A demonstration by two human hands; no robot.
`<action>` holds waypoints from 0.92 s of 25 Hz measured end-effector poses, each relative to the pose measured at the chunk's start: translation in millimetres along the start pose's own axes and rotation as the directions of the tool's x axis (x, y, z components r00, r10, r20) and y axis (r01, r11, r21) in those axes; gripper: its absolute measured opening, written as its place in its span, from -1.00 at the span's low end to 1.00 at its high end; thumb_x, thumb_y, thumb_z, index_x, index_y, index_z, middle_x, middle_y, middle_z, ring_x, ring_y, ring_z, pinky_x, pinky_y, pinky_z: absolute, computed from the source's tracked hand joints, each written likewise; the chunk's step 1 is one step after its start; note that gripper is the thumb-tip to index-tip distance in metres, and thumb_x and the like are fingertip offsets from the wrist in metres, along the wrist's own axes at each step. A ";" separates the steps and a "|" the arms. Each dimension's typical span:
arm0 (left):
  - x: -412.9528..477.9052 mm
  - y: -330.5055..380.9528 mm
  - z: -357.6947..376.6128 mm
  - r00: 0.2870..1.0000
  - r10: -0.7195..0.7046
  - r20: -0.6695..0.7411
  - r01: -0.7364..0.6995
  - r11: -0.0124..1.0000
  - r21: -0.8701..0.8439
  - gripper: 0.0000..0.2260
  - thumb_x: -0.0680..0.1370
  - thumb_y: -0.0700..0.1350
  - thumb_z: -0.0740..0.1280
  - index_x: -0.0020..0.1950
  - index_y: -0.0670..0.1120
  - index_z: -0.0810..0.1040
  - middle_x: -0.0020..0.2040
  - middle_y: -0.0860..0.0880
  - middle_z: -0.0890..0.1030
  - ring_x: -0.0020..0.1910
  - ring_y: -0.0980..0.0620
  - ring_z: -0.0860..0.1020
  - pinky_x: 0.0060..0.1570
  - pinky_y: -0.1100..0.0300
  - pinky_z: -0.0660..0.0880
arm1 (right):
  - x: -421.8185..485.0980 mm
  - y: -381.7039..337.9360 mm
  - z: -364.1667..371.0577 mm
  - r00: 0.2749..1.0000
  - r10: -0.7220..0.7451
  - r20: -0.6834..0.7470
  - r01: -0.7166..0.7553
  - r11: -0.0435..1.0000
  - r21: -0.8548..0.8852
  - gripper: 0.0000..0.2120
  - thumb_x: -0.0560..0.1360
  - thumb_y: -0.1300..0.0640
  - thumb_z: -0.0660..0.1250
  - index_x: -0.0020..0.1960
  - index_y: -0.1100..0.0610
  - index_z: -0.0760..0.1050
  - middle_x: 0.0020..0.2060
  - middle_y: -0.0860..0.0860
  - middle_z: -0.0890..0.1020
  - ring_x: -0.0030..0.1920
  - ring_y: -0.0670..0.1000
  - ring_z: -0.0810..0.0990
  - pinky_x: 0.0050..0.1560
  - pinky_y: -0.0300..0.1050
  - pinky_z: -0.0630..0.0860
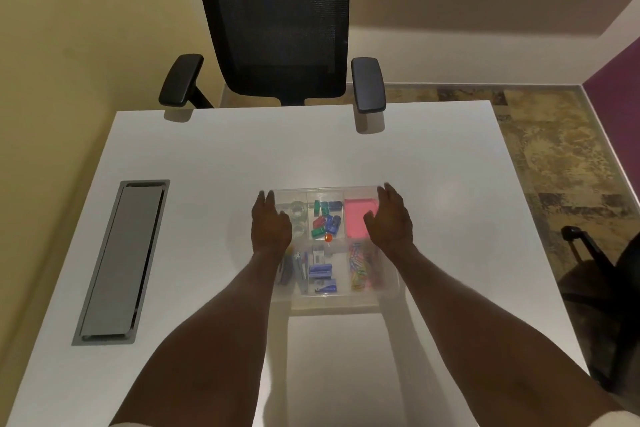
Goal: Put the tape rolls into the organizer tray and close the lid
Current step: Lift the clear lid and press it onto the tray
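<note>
A clear plastic organizer tray (pixel 332 307) sits on the white table in front of me, with a see-through lid lying over it. Two clear tape rolls (pixel 298 213) rest in the far-left compartment. My left hand (pixel 270 225) lies flat, palm down, on the left part of the lid. On the right part my right hand (pixel 390 218) lies flat too, beside the pink notes (pixel 356 218). Both hands have fingers extended and hold nothing. Whether the lid is fully seated is hard to tell.
Other compartments hold green and blue clips (pixel 325 217), an orange ball (pixel 328 238), blue staplers and staples (pixel 320 272), and coloured paper clips (pixel 362 265). A grey cable hatch (pixel 121 262) is set into the table at left. A black mesh chair (pixel 277 21) stands beyond the far edge.
</note>
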State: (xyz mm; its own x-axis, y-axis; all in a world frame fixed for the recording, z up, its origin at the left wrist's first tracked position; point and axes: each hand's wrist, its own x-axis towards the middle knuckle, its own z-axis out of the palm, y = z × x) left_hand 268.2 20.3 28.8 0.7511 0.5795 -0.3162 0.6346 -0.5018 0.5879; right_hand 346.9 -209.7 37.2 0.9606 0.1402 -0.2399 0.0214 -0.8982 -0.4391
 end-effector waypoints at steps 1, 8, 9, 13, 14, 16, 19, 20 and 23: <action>7.5 3.3 -0.8 0.998 0.028 0.062 -0.031 0.998 0.053 -0.45 0.72 -0.14 0.20 0.69 -0.09 0.11 0.72 -0.05 0.06 0.70 -0.04 0.06 0.63 0.02 0.15 | 7.7 -2.3 -1.4 0.998 -0.028 0.049 0.030 0.999 -0.039 -0.36 0.61 0.07 0.32 0.61 0.19 0.17 0.62 0.12 0.20 0.61 0.13 0.20 0.57 0.05 0.27; 27.0 6.0 5.9 0.966 0.016 0.260 -0.074 0.974 0.216 -0.35 0.73 -0.10 0.21 0.71 -0.18 -0.08 0.73 -0.10 -0.11 0.72 -0.07 -0.13 0.66 0.00 0.05 | 22.3 -1.9 8.7 0.981 -0.064 0.184 0.101 0.975 -0.200 -0.35 0.63 0.08 0.26 0.64 0.18 0.09 0.65 0.11 0.11 0.65 0.12 0.09 0.63 0.10 0.16; 27.0 4.2 6.8 0.964 0.025 0.266 -0.087 0.971 0.223 -0.31 0.72 -0.10 0.25 0.71 -0.18 -0.09 0.73 -0.10 -0.12 0.72 -0.08 -0.14 0.66 0.00 0.05 | 21.6 -1.6 9.8 0.983 -0.058 0.175 0.093 0.976 -0.197 -0.36 0.64 0.07 0.25 0.64 0.18 0.09 0.65 0.11 0.12 0.65 0.12 0.09 0.63 0.10 0.16; 24.8 -3.8 7.9 0.961 0.053 0.271 -0.117 0.967 0.227 -0.25 0.69 -0.07 0.31 0.71 -0.14 -0.11 0.73 -0.07 -0.14 0.72 -0.04 -0.16 0.65 0.02 0.06 | 22.0 -0.1 14.4 0.986 -0.046 0.160 0.073 0.984 -0.165 -0.39 0.66 0.09 0.22 0.64 0.17 0.09 0.65 0.09 0.12 0.65 0.10 0.10 0.63 0.06 0.17; 25.4 -5.1 8.1 0.961 0.054 0.273 -0.117 0.968 0.222 -0.24 0.69 -0.07 0.31 0.71 -0.13 -0.11 0.73 -0.06 -0.14 0.72 -0.04 -0.16 0.65 0.02 0.06 | 21.7 0.5 16.1 0.987 -0.043 0.152 0.066 0.986 -0.150 -0.40 0.66 0.11 0.20 0.64 0.19 0.10 0.64 0.09 0.14 0.64 0.10 0.11 0.63 0.05 0.17; 26.7 -6.1 9.0 0.960 0.058 0.273 -0.122 0.967 0.223 -0.24 0.68 -0.09 0.32 0.71 -0.13 -0.10 0.73 -0.06 -0.14 0.72 -0.03 -0.16 0.66 0.02 0.06 | 19.7 4.9 19.7 0.991 -0.042 0.125 0.057 0.991 -0.120 -0.43 0.67 0.16 0.17 0.63 0.23 0.12 0.63 0.13 0.18 0.63 0.12 0.16 0.63 0.05 0.17; 25.9 -5.0 11.7 0.964 0.053 0.262 -0.112 0.969 0.218 -0.25 0.69 -0.12 0.31 0.71 -0.13 -0.11 0.73 -0.06 -0.15 0.72 -0.04 -0.16 0.68 0.00 0.04 | 17.2 16.2 24.2 0.987 -0.110 0.120 0.130 0.976 -0.176 -0.41 0.65 0.21 0.16 0.64 0.24 0.07 0.64 0.15 0.13 0.64 0.13 0.10 0.64 0.08 0.09; 23.9 -4.6 13.6 0.966 0.049 0.254 -0.108 0.969 0.223 -0.27 0.69 -0.12 0.29 0.71 -0.13 -0.11 0.73 -0.08 -0.15 0.72 -0.06 -0.17 0.69 -0.02 0.02 | 15.7 19.7 26.6 0.984 -0.124 0.128 0.148 0.968 -0.204 -0.39 0.66 0.21 0.16 0.64 0.23 0.03 0.65 0.13 0.08 0.65 0.12 0.05 0.64 0.09 0.04; 9.6 2.0 27.4 0.970 0.121 0.209 -0.188 0.921 0.340 -0.32 0.71 -0.02 0.18 0.72 -0.07 -0.13 0.72 -0.09 -0.20 0.71 -0.08 -0.20 0.69 -0.15 -0.12 | 11.2 28.1 33.0 0.980 -0.144 0.134 0.173 0.955 -0.239 -0.38 0.67 0.21 0.13 0.66 0.20 -0.04 0.67 0.10 -0.01 0.67 0.09 -0.05 0.64 0.10 -0.03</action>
State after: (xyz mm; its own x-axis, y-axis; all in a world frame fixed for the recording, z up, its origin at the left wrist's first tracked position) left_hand 281.6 7.3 6.5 0.8440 0.3672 -0.3910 0.5049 -0.7898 0.3483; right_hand 349.2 -219.6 -6.3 0.9017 0.3227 -0.2877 0.2532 -0.9336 -0.2537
